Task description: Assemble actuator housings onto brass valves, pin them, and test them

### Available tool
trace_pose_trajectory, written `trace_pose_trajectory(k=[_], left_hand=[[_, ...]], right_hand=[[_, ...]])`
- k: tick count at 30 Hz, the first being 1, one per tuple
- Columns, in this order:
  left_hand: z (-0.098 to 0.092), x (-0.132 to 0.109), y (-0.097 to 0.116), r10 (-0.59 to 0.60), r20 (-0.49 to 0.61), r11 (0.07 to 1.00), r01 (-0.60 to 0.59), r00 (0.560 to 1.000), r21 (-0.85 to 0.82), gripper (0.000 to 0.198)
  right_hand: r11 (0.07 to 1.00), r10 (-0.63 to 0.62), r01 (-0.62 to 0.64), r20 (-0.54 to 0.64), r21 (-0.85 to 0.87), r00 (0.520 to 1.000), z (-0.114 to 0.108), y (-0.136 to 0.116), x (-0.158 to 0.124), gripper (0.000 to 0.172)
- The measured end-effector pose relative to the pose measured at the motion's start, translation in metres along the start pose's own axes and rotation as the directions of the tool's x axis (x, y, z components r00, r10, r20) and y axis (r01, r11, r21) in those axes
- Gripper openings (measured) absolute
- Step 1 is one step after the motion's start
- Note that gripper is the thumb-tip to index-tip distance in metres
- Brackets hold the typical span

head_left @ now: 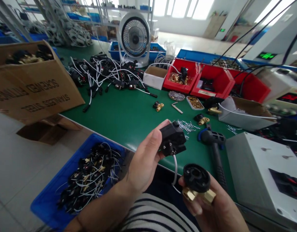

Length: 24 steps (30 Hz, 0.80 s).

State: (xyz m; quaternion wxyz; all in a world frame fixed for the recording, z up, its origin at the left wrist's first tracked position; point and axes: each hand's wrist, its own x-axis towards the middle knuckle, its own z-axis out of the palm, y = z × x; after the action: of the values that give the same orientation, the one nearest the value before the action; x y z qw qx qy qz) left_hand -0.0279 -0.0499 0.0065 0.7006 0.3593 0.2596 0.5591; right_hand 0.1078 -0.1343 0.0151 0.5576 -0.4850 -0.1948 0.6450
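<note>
My left hand (145,154) is closed round a black plastic actuator housing (172,138), thumb on its side. A white cable (175,169) hangs from the housing's underside. Lower and to the right, my right hand (211,199) grips a brass valve body (199,194) with a round black cap (196,177) facing up. The housing and the valve are apart. On the green bench beyond them lie a scatter of short white wire pieces (188,126), a small brass valve (158,106) and a hex key (177,108).
A black-handled power tool (214,145) lies to the right, beside a grey metal box (266,170). Red bins (213,82) and a fan (135,37) stand at the back. A blue crate (45,196) of cabled parts sits lower left, below a cardboard box (34,87).
</note>
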Motion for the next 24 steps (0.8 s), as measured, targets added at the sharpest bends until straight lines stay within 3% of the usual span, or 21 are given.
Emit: trace_pose_trajectory(k=[5,12,17,24], left_hand=[[0.001,-0.007,0.002,0.184,0.002,0.960,-0.180,0.983,0.215,0.046],[0.008,-0.017,0.004,0.363,0.094,0.840,-0.369,0.927,0.397,0.068],[0.008,-0.020,0.000,0.511,0.184,0.628,-0.511,0.839,0.586,0.085],[0.011,-0.015,0.002,0.648,0.285,0.421,-0.644,0.706,0.639,0.074]], right_hand=[[1.000,0.012,-0.011,0.024,-0.019,1.000,0.003,-0.001,0.001,0.057],[0.996,-0.055,0.058,0.049,-0.066,0.997,0.000,0.003,0.002,0.053],[0.998,-0.039,0.042,0.068,-0.037,0.997,-0.004,0.006,0.004,0.048],[0.999,-0.013,0.015,0.024,-0.048,1.000,-0.006,0.005,0.004,0.051]])
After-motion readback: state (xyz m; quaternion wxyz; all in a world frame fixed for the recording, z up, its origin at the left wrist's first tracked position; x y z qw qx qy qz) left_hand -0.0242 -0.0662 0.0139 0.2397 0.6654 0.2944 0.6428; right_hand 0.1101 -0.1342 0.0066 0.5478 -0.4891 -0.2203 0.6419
